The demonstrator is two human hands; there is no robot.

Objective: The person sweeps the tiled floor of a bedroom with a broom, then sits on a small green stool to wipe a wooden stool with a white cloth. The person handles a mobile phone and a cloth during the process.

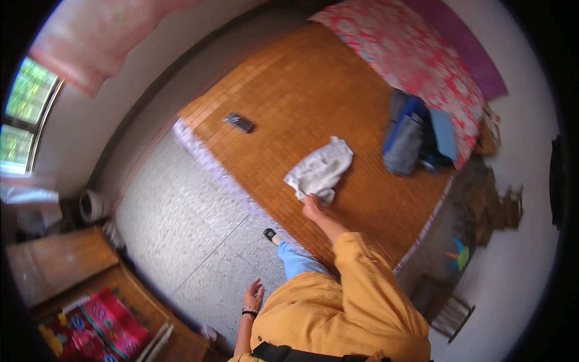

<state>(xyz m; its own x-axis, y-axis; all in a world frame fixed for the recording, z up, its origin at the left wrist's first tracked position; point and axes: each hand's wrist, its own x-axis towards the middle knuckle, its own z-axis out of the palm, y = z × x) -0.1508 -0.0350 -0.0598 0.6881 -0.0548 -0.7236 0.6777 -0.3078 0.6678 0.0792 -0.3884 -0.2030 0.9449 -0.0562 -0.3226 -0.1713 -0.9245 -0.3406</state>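
Note:
Stretched over the bed, my right hand is closed on the near edge of a crumpled whitish cloth. The cloth lies spread across the brown bamboo mat; its pattern is blurred. My left hand hangs low beside my body over the floor, fingers loosely apart and holding nothing. A dark band circles that wrist. On the mat at the far left lies a dark remote control. To the right of the cloth sits a pile of folded blue, grey and black clothes.
A red floral cover lies along the bed's far right side. Speckled floor tiles run left of the bed. At lower left stands a wooden cabinet with a bright pink floral cloth. A small wooden stool is at lower right.

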